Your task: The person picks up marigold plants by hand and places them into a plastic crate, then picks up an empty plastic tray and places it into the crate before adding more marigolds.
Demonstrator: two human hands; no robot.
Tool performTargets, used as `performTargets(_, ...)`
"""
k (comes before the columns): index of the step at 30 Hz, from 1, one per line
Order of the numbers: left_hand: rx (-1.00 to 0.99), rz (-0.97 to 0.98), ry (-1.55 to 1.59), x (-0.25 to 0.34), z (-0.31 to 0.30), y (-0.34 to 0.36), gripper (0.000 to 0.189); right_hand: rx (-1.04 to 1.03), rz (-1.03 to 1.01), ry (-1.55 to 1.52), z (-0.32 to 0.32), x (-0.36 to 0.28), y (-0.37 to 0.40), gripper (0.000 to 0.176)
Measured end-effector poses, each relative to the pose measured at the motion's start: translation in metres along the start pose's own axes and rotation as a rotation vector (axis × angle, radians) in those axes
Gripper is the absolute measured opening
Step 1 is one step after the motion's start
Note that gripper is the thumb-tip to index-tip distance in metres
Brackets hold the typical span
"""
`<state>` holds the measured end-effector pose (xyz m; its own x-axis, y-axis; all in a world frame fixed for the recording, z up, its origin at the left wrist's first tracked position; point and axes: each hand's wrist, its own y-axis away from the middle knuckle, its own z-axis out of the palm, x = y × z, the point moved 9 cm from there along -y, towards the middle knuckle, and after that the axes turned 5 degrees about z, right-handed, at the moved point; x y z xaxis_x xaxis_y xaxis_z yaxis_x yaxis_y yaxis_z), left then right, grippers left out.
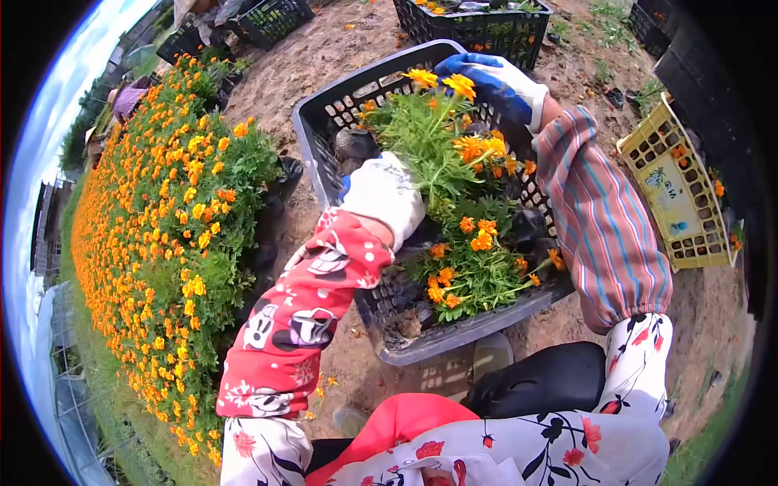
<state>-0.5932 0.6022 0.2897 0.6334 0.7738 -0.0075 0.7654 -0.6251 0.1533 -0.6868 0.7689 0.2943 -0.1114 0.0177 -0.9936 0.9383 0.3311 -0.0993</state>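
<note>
A black plastic crate (470, 330) stands on the soil in front of me, holding marigold plants (433, 134) with orange and yellow blooms. My left hand (385, 190), in a white glove with blue on the palm side, is inside the crate against the foliage. Its fingers are mostly hidden, so I cannot see whether they grip anything. Just beyond them shows a dark plant bag (356, 144). My right hand (494, 85), gloved in white and blue, is at the crate's far right rim behind the yellow flowers. Its fingers are stretched out and look apart.
A dense bed of marigolds (170, 235) runs along the left. Another black crate (486, 34) stands beyond mine, and a yellow crate (677, 194) leans at the right. Farther off at the upper left are a black crate (275, 20) and a person (130, 99).
</note>
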Motion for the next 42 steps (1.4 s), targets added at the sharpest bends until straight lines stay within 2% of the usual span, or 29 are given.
performTargets(1,-0.097,-0.179,-0.022,0.005,0.047,-0.021,0.023,0.012,-0.085,-0.010,-0.006,-0.031,0.006,0.035)
performTargets(2,-0.303,-0.186,-0.025,0.028,0.078,-0.030,0.027,0.012,-0.178,-0.032,-0.001,-0.058,0.009,0.036)
performTargets(4,-0.483,-0.007,0.048,0.048,0.173,-0.081,0.034,-0.072,-0.149,0.076,0.055,-0.083,0.027,0.038)
performTargets(6,-0.398,0.198,-0.048,0.049,0.127,-0.056,0.032,-0.129,-0.032,0.081,0.117,-0.052,0.049,0.039)
performTargets(7,-0.175,0.266,0.811,0.051,0.143,-0.062,0.032,-0.151,0.007,0.125,0.140,-0.033,0.062,0.040)
performTargets(8,-0.097,0.337,0.972,0.042,0.129,-0.048,0.033,-0.172,0.039,0.184,0.155,-0.016,0.071,0.041)
performTargets(9,-0.029,0.421,1.126,0.032,0.114,-0.032,0.034,-0.176,-0.080,0.485,0.163,-0.006,0.078,0.043)
performTargets(10,-0.199,0.485,0.602,0.027,0.077,0.021,0.036,-0.170,-0.204,0.782,0.168,0.002,0.084,0.045)
performTargets(12,0.179,0.389,0.323,-0.006,0.034,0.095,0.035,-0.247,-0.074,0.800,0.173,0.031,0.090,0.047)
performTargets(14,0.501,0.506,0.375,-0.039,0.017,0.164,0.037,-0.290,-0.031,1.129,0.174,0.053,0.099,0.055)
performTargets(16,0.507,0.210,0.488,-0.096,0.052,0.218,0.043,-0.335,-0.046,1.192,0.181,0.058,0.105,0.061)
performTargets(18,0.384,-0.411,0.706,-0.172,0.135,0.268,0.050,-0.343,-0.014,1.189,0.180,0.061,0.103,0.063)
performTargets(20,0.185,-1.115,0.602,-0.245,0.223,0.336,0.061,-0.385,0.056,1.152,0.181,0.061,0.099,0.063)
performTargets(21,0.132,-1.292,0.581,-0.280,0.261,0.360,0.060,-0.379,0.054,1.105,0.182,0.058,0.097,0.061)
performTargets(22,0.140,-1.332,0.570,-0.313,0.283,0.368,0.060,-0.379,0.056,1.124,0.180,0.059,0.095,0.061)
performTargets(25,0.165,-1.290,0.511,-0.405,0.325,0.364,0.057,-0.356,0.208,0.841,0.176,0.064,0.089,0.052)
performTargets(26,0.148,-1.275,0.486,-0.425,0.331,0.361,0.057,-0.353,0.209,0.857,0.176,0.066,0.088,0.052)
performTargets(29,0.083,-1.238,0.421,-0.454,0.339,0.354,0.055,-0.231,0.562,0.357,0.165,0.090,0.091,0.043)
performTargets(33,0.015,-1.163,0.376,-0.449,0.347,0.346,0.052,-0.211,0.481,0.446,0.162,0.088,0.088,0.040)
performTargets(36,-0.022,-1.037,0.349,-0.425,0.356,0.330,0.050,-0.204,0.563,0.394,0.167,0.088,0.087,0.039)
performTargets(38,-0.028,-0.954,0.341,-0.408,0.359,0.319,0.049,-0.219,0.549,0.407,0.166,0.088,0.085,0.038)
performTargets(42,0.017,-0.793,0.288,-0.409,0.357,0.292,0.047,-0.180,0.629,0.316,0.161,0.097,0.088,0.036)
